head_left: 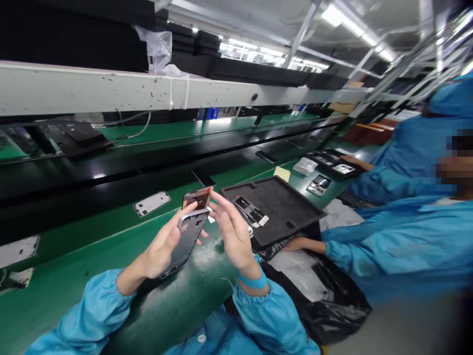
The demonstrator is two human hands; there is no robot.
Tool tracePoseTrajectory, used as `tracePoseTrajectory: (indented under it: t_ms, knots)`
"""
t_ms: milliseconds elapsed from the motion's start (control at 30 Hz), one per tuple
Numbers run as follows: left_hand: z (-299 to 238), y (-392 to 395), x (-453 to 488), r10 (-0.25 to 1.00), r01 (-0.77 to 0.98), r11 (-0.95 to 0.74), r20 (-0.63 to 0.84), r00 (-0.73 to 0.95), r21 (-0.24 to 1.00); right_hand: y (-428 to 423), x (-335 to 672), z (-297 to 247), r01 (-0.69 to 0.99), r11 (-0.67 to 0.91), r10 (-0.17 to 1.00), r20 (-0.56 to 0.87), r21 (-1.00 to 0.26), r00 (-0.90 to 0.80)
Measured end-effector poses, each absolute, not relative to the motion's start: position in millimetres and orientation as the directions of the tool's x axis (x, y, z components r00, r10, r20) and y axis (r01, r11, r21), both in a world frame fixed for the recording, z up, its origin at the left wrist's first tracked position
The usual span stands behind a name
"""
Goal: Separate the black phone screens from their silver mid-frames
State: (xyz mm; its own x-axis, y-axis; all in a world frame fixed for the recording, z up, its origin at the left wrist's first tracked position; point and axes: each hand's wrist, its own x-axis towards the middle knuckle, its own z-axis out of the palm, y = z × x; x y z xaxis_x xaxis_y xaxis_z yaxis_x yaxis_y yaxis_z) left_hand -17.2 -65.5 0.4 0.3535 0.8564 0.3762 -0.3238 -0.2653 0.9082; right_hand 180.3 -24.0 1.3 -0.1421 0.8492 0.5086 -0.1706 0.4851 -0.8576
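My left hand [158, 249] grips a grey phone frame [187, 240], tilted upright above the green bench, with fingertips showing past its far edge. Just behind the frame's top stands a dark phone screen panel [197, 198] with a red tab at its corner. The fingers of my right hand [232, 231] are at that corner, holding the panel's right edge; the exact grip is partly hidden. Beside my right hand, a black foam tray [291, 204] carries flat panels [251, 211] with white strips.
Silver phone frames [152, 203] lie along the bench's far side, near a dark conveyor strip [121, 185]. A black plastic bag [343, 315] sits at right. A co-worker's hand [301, 244] reaches to the tray's near edge. A metal shelf beam [111, 91] crosses above.
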Motion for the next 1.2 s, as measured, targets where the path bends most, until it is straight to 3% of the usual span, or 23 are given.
tracePoseTrajectory:
  t_ms: [100, 267, 433, 667, 800, 933, 1067, 1200]
  knots:
    - [-6, -64, -17, 0.764, -0.15, -0.496, 0.512, 0.393, 0.855, -27, 173, 10, -0.219, 0.483, 0.854, 0.511, -0.848, -0.093]
    - [-12, -55, -23, 0.618, 0.162, -0.756, 0.611, 0.494, 0.634, -22, 163, 17, -0.28, 0.484, 0.859, 0.511, -0.829, -0.028]
    - [-9, -50, -27, 0.597, 0.255, -0.781, 0.562, 0.572, 0.571, -4, 157, 19, -0.252, 0.524, 0.844, 0.536, -0.813, 0.028]
    - [-5, -42, -39, 0.659, 0.278, -0.738, 0.57, 0.491, 0.614, 12, 174, -5, -0.102, 0.619, 0.785, 0.615, -0.778, 0.07]
    - [-1, -36, -46, 0.754, 0.19, -0.655, 0.614, 0.234, 0.731, 41, 183, -62, 0.281, 0.452, 0.891, 0.414, -0.847, -0.186]
    - [8, -37, -50, 0.869, -0.126, -0.487, 0.494, 0.024, 0.864, 63, 176, -121, 0.495, 0.338, 0.935, 0.228, -0.8, -0.272]
    - [21, -41, -51, 0.944, -0.452, -0.243, 0.316, 0.092, 0.858, 62, 170, -145, 0.598, 0.295, 0.952, 0.173, -0.746, -0.253]
    - [28, -50, -49, 0.958, -0.595, -0.09, 0.234, 0.168, 0.798, 54, 168, -144, 0.623, 0.254, 0.967, 0.173, -0.74, -0.189]
